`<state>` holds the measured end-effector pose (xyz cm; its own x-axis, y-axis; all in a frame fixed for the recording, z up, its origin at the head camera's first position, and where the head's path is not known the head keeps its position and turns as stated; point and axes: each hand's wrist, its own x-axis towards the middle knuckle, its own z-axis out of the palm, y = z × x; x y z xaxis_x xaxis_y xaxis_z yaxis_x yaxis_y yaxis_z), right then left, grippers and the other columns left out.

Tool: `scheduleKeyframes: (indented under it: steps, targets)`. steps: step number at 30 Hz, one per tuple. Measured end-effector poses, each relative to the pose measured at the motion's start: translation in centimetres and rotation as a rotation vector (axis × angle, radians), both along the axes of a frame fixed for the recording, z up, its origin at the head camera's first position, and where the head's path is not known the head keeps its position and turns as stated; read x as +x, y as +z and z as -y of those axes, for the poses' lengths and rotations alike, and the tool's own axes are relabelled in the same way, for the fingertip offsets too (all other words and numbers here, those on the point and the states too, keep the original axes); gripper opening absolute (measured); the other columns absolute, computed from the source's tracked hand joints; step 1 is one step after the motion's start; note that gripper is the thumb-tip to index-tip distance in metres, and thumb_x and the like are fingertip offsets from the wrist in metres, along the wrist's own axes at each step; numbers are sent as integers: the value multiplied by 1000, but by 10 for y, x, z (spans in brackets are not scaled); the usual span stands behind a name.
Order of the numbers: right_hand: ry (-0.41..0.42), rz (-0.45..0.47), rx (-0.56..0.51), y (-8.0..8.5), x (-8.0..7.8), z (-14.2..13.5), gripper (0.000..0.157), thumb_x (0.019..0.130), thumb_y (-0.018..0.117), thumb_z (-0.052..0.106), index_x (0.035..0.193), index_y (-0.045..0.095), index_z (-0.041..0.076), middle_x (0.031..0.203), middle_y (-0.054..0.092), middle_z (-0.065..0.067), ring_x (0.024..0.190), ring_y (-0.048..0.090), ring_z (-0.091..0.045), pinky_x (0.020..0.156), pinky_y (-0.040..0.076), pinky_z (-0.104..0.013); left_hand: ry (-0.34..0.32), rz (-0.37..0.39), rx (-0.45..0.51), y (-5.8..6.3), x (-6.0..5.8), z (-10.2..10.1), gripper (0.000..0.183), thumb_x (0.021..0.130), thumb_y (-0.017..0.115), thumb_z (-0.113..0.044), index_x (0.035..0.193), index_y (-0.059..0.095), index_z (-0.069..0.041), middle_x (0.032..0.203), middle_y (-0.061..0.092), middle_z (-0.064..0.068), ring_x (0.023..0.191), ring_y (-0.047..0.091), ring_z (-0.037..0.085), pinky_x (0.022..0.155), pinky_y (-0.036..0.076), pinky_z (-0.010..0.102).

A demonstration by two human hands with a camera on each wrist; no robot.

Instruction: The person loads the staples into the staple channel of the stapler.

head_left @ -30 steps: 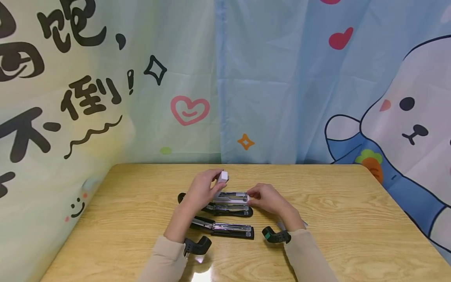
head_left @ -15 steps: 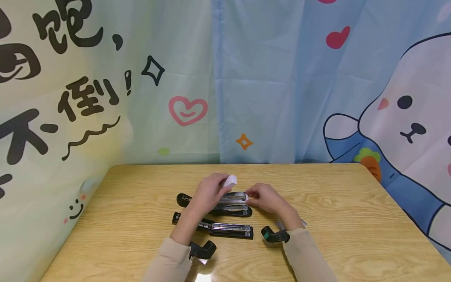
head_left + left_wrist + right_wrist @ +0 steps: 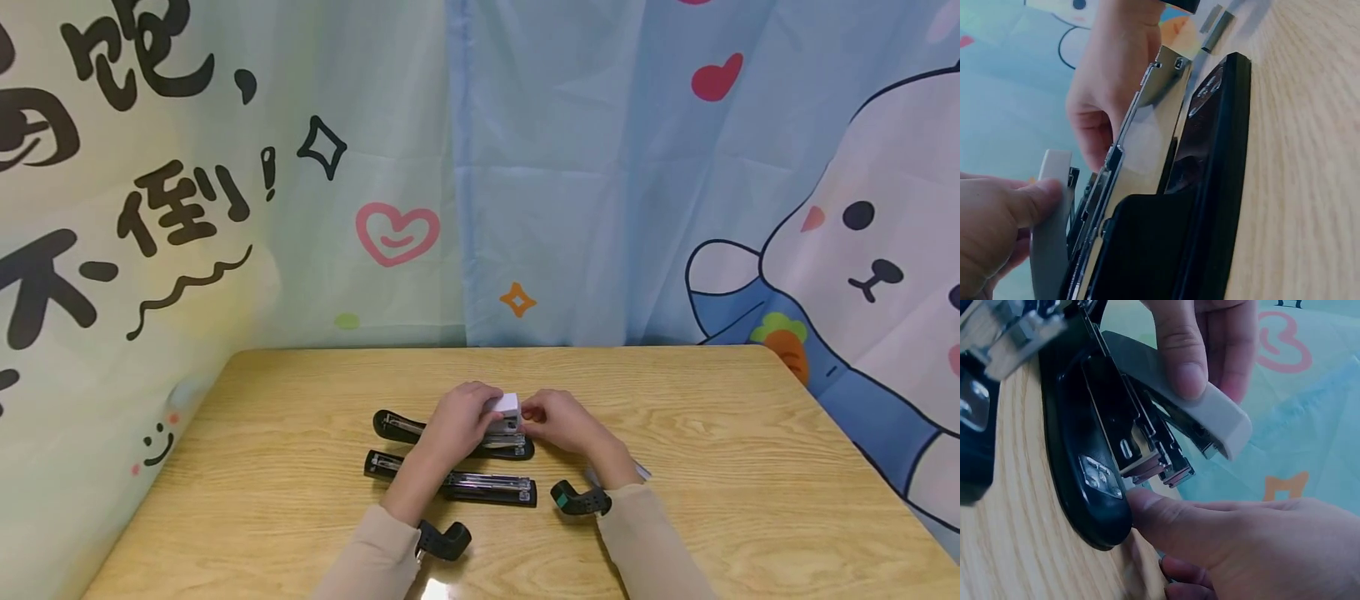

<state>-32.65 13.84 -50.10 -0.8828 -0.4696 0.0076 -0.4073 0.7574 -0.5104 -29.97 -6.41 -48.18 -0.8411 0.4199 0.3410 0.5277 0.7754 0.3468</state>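
A white stapler (image 3: 509, 405) stands farthest back in the row, with its top arm lowered close above its metal magazine. My left hand (image 3: 463, 418) grips that top arm between thumb and fingers, and the right wrist view shows the thumb pressed on the white cover (image 3: 1225, 422). At the stapler's front end my right hand (image 3: 567, 422) pinches the low end of the base, mostly hidden by the fingers. Just in front lies a black stapler (image 3: 399, 427), opened out with its magazine bared. A second opened black stapler (image 3: 491, 488) lies nearest the person.
Small grey strips that look like staples (image 3: 1217, 31) lie on the wooden table (image 3: 750, 467), partly behind the right wrist in the head view. A printed curtain (image 3: 555, 167) hangs along the table's back edge. Each wrist wears a black camera band.
My left hand has moved right and down, swinging the white stapler's top arm from raised to nearly over its magazine. The right hand stays at the stapler's front end.
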Motion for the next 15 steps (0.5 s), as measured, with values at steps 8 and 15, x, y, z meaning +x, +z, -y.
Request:
scheduleKeyframes:
  steps: [8,15]
  targets:
    - [-28,11,-1,-2,-2,1,19,84,73,22,100,72,12,84,62,4,74,55,-6,69,47,-26,8,-1,7,-2,0,-1,29,88,68,-26,113,68,-11,109,69,3,102,64,19,88,51,34]
    - [-30,21,-5,-2,-2,2,20,84,73,23,101,72,13,84,62,4,74,54,-7,69,46,-26,-5,-8,1,-2,0,-2,26,88,68,-24,111,69,-11,109,70,2,102,64,18,89,51,33]
